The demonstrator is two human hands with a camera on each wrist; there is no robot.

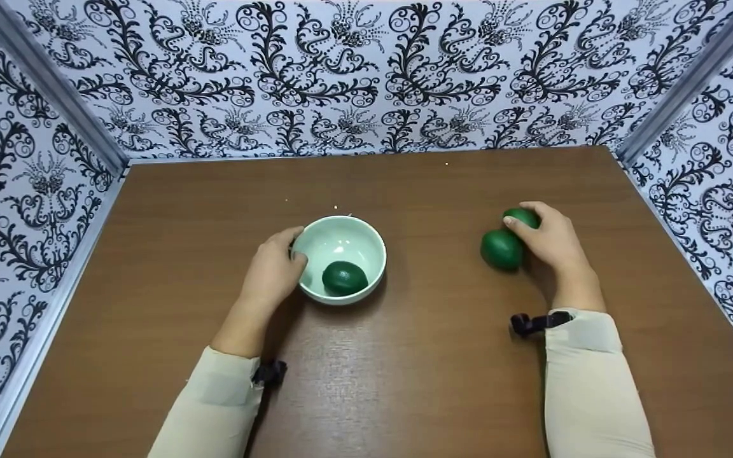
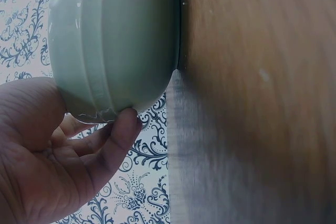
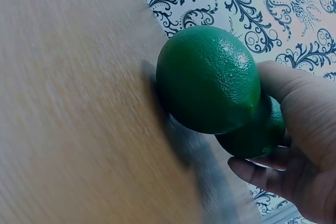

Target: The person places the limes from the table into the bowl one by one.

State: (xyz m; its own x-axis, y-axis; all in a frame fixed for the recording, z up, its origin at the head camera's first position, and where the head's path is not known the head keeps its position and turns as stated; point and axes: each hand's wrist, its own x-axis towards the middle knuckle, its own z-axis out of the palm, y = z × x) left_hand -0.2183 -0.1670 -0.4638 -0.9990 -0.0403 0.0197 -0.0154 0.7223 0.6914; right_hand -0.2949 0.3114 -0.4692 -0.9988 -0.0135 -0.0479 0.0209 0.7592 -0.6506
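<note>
A pale green bowl (image 1: 369,245) stands on the wooden table, with one green lime (image 1: 345,278) lying inside near its front wall. My left hand (image 1: 272,270) grips the bowl's left side, thumb over the rim; in the left wrist view the fingers (image 2: 123,129) curl against the outer wall. Over on the right, my right hand (image 1: 554,238) holds a lime (image 1: 522,217) between thumb and fingers. Another lime (image 1: 501,250) sits right in front of the held one. From the right wrist view, this nearer lime (image 3: 207,80) partly hides the held lime (image 3: 254,132).
The brown table (image 1: 433,343) is bounded at the back by a wall (image 1: 354,76) with black scroll patterns, and by similar panels left and right. Dark straps with small mounts (image 1: 532,323) circle both wrists over light sleeves.
</note>
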